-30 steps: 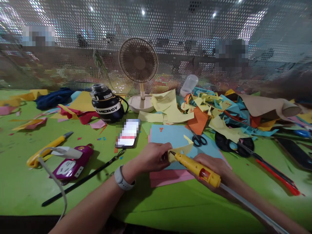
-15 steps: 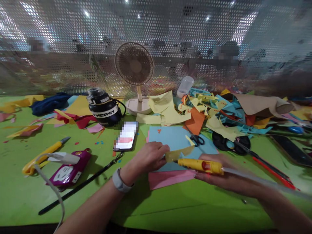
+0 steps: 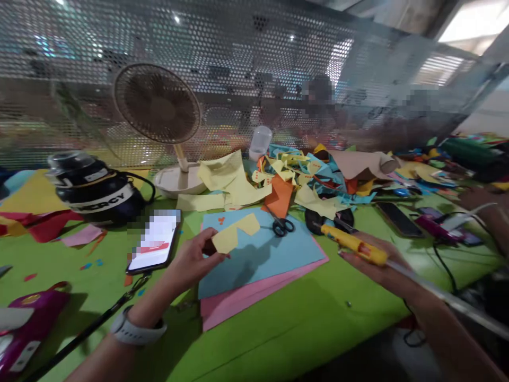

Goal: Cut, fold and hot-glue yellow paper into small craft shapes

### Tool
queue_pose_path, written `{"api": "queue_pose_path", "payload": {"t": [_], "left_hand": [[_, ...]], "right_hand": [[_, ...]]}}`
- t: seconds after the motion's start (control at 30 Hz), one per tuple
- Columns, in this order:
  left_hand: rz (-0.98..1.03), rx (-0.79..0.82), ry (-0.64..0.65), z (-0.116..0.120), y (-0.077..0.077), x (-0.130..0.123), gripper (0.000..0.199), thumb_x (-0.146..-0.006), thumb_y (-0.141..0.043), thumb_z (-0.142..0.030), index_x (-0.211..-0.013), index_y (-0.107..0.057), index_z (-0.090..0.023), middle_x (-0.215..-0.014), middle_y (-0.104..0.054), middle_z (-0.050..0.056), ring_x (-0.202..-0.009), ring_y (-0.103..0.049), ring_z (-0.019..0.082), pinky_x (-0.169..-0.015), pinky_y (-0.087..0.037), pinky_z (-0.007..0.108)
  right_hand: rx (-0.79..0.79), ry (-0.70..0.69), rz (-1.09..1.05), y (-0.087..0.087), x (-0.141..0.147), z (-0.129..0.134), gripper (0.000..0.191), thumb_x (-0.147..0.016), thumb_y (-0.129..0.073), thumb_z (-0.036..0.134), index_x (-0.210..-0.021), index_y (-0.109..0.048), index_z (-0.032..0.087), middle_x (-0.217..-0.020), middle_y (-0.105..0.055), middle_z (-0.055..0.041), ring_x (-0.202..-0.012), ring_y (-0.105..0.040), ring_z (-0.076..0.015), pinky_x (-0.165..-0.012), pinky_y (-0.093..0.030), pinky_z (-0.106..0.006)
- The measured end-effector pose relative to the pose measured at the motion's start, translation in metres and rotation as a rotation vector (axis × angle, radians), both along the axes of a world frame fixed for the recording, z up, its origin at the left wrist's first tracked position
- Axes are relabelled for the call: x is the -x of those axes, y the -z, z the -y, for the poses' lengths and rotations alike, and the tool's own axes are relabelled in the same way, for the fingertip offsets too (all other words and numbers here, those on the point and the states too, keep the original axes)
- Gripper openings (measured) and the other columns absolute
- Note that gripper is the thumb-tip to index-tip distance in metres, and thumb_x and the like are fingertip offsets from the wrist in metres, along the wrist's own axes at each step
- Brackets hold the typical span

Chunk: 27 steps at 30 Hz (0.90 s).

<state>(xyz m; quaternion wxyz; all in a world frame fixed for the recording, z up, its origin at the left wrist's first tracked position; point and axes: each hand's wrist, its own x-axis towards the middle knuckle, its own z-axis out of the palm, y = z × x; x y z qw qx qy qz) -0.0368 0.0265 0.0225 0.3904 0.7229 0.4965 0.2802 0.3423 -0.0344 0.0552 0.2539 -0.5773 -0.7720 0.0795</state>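
Note:
My left hand pinches a small cut piece of yellow paper between thumb and fingers, above a light-blue sheet. Wrapped round a yellow glue gun, my right hand is off to the right of the sheets. A long translucent glue stick runs out of the gun's back. The tip of the gun points left, apart from the yellow piece. Small black-handled scissors lie on the blue sheet, with a pink sheet showing underneath.
A fan, a black bottle and a lit phone stand or lie to the left. Paper scraps heap at the back before a perforated metal screen. A dark phone and another person's hand are at right.
My view has turned right. The glue gun has moved right, away from the yellow paper piece, which my left hand still holds and has tilted up.

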Motion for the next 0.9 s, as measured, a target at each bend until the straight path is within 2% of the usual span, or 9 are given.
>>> {"api": "queue_pose_path", "payload": {"t": [0.1, 0.2, 0.3, 0.43, 0.53, 0.6, 0.67, 0.73, 0.9], "left_hand": [[0.022, 0.049, -0.002, 0.0, 0.001, 0.001, 0.011, -0.076, -0.056, -0.025, -0.084, -0.054, -0.019, -0.071, -0.067, 0.0, -0.068, -0.062, 0.016, -0.059, -0.044, 0.024], [0.028, 0.063, -0.006, 0.0, 0.003, 0.001, 0.011, -0.075, -0.058, -0.026, -0.082, -0.054, -0.02, -0.068, -0.066, 0.0, -0.066, -0.061, 0.016, -0.054, -0.042, 0.023], [0.052, 0.079, -0.007, -0.001, 0.004, 0.001, 0.013, -0.075, -0.06, -0.029, -0.082, -0.054, -0.019, -0.069, -0.066, 0.0, -0.065, -0.061, 0.016, -0.053, -0.042, 0.023], [0.155, 0.111, -0.034, -0.002, -0.003, 0.005, 0.017, -0.071, -0.066, -0.027, -0.082, -0.055, -0.019, -0.071, -0.07, 0.002, -0.068, -0.064, 0.018, -0.06, -0.047, 0.028], [0.447, 0.049, -0.17, -0.001, -0.016, 0.01, 0.02, -0.068, -0.07, -0.025, -0.082, -0.056, -0.021, -0.071, -0.07, -0.001, -0.068, -0.065, 0.018, -0.067, -0.05, 0.031], [0.677, -0.051, -0.34, 0.0, -0.025, 0.012, 0.019, -0.067, -0.071, -0.021, -0.079, -0.056, -0.022, -0.066, -0.068, -0.005, -0.063, -0.063, 0.015, -0.067, -0.05, 0.029], [0.806, -0.115, -0.49, 0.0, -0.032, 0.014, 0.019, -0.066, -0.071, -0.018, -0.075, -0.055, -0.023, -0.06, -0.063, -0.009, -0.057, -0.06, 0.012, -0.064, -0.049, 0.028], [0.805, -0.119, -0.512, -0.001, -0.033, 0.015, 0.019, -0.066, -0.071, -0.018, -0.073, -0.054, -0.023, -0.059, -0.062, -0.01, -0.057, -0.06, 0.012, -0.064, -0.048, 0.027], [0.497, -0.03, -0.335, -0.004, -0.026, 0.02, 0.019, -0.069, -0.072, -0.031, -0.076, -0.057, -0.021, -0.062, -0.066, -0.003, -0.062, -0.064, 0.017, -0.063, -0.05, 0.029]], "right_hand": [[-0.126, 0.018, 0.183, 0.015, -0.009, -0.006, 0.013, -0.084, -0.054, 0.032, -0.083, -0.058, 0.019, -0.084, -0.066, -0.0085, -0.075, -0.062, -0.021, -0.066, -0.049, -0.033], [-0.139, 0.066, 0.284, 0.031, -0.013, -0.013, 0.01, -0.083, -0.053, 0.028, -0.085, -0.058, 0.02, -0.087, -0.065, -0.0083, -0.078, -0.062, -0.0216, -0.067, -0.047, -0.033], [-0.121, 0.073, 0.291, 0.04, -0.014, -0.02, 0.013, -0.081, -0.057, 0.029, -0.088, -0.059, 0.019, -0.089, -0.064, -0.0082, -0.08, -0.061, -0.0224, -0.071, -0.048, -0.035], [-0.048, 0.06, 0.294, 0.039, -0.013, -0.025, 0.027, -0.076, -0.064, 0.039, -0.092, -0.059, 0.018, -0.09, -0.063, -0.0093, -0.08, -0.062, -0.023, -0.069, -0.05, -0.035], [-0.012, 0.04, 0.29, 0.039, -0.013, -0.027, 0.032, -0.074, -0.066, 0.043, -0.093, -0.06, 0.018, -0.091, -0.064, -0.0096, -0.08, -0.063, -0.0233, -0.071, -0.051, -0.036], [-0.006, 0.019, 0.253, 0.04, -0.016, -0.027, 0.035, -0.071, -0.069, 0.044, -0.094, -0.062, 0.018, -0.094, -0.064, -0.01, -0.084, -0.063, -0.0237, -0.075, -0.051, -0.037], [0.027, -0.021, 0.215, 0.04, -0.02, -0.028, 0.039, -0.067, -0.072, 0.041, -0.096, -0.063, 0.018, -0.098, -0.064, -0.0106, -0.089, -0.063, -0.0244, -0.08, -0.051, -0.039], [0.084, -0.061, 0.187, 0.038, -0.024, -0.028, 0.038, -0.066, -0.072, 0.037, -0.098, -0.064, 0.017, -0.101, -0.064, -0.0108, -0.091, -0.063, -0.0245, -0.082, -0.051, -0.04], [0.15, -0.072, 0.165, 0.033, -0.028, -0.026, 0.028, -0.074, -0.063, 0.034, -0.096, -0.066, 0.016, -0.1, -0.066, -0.0106, -0.09, -0.064, -0.0229, -0.081, -0.052, -0.038]]}}
